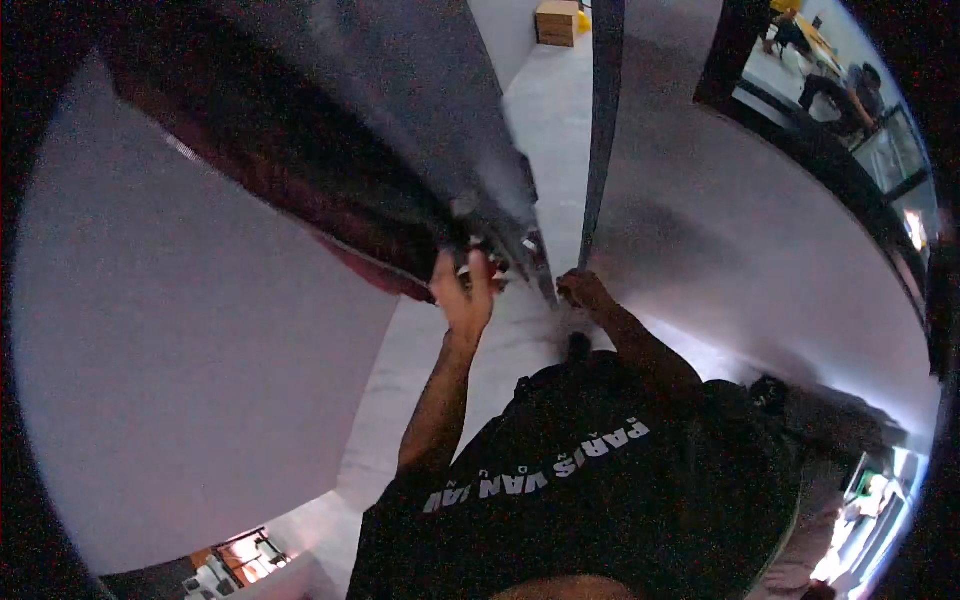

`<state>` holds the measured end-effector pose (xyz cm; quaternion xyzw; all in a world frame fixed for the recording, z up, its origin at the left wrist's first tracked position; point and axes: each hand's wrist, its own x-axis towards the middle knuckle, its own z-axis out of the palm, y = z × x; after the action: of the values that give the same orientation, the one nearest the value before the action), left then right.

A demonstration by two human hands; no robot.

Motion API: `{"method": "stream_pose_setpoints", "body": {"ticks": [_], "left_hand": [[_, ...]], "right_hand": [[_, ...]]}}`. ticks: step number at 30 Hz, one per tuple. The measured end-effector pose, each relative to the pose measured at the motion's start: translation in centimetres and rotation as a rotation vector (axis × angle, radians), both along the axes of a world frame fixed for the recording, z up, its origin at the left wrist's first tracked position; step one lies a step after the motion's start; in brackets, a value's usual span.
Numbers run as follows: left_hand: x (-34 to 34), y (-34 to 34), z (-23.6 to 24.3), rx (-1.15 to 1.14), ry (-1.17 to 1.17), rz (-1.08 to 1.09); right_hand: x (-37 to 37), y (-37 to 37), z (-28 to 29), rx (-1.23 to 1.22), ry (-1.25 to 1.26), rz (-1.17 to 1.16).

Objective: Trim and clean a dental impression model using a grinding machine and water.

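My left hand (pixel 466 295) is raised in the middle, blurred, with its fingers apart. It reaches up to the lower part of dark hanging cloth (pixel 330 130) with a dark red edge. Small red and whitish bits (pixel 497 272) show just past its fingertips; what they are is too blurred to tell. My right hand (pixel 586 290) is a little to the right, its fingers curled closed. A long dark grey strip (pixel 604 110) runs down to that hand. Whether the fingers grip the strip or something small is hidden.
Pale partition walls rise at the left (pixel 200 350) and right (pixel 700 210). Between them a light floor (pixel 550 120) leads to a cardboard box (pixel 556 24). A dark-framed opening (pixel 730 60) at the upper right shows seated people (pixel 845 95). Bright openings show at the lower corners.
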<state>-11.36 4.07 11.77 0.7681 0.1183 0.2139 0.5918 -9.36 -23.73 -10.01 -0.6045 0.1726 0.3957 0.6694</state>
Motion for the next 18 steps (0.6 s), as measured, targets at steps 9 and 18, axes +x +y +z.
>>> {"method": "stream_pose_setpoints", "body": {"ticks": [9,18], "left_hand": [[-7.0,4.5,-4.8,-0.095,-0.062,0.266],[-21.0,7.0,-11.5,0.550,0.333,0.105]], "right_hand": [[4.4,5.7,5.6,0.185,-0.184,0.142],[-3.6,6.1,6.5,0.130,-0.343,0.502]]}}
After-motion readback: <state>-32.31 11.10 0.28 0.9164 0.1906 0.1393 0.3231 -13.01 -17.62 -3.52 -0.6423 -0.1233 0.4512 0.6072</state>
